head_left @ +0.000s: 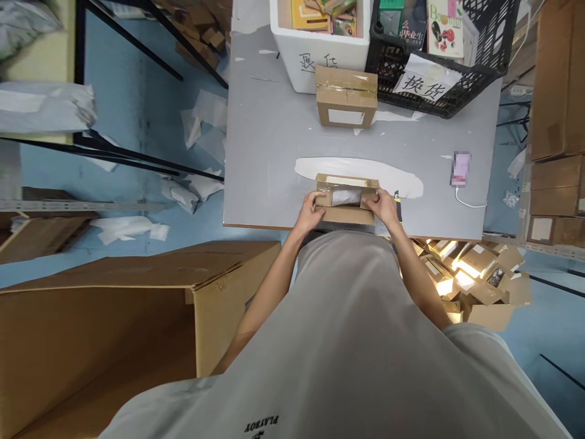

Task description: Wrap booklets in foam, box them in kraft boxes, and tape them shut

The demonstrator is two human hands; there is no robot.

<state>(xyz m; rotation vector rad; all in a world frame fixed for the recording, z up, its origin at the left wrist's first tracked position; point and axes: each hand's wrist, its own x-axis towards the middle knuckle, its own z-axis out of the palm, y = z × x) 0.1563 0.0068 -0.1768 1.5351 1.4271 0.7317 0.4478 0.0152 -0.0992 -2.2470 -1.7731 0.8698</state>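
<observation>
An opened cardboard box lies at the near edge of the grey table, its flaps folded out. Inside it shows a whitish wrapped item; what it is I cannot make out. My left hand grips the left side of the box, thumb and fingers closed on the cardboard flap. On the opposite side, my right hand pinches the right flap. Beside my right hand lies a black and yellow tool, partly hidden, perhaps a cutter.
A taped cardboard box stands farther back on the table. Behind it are a white foam bin and a black crate holding books. A phone with a cable lies right. A large open carton stands left of me.
</observation>
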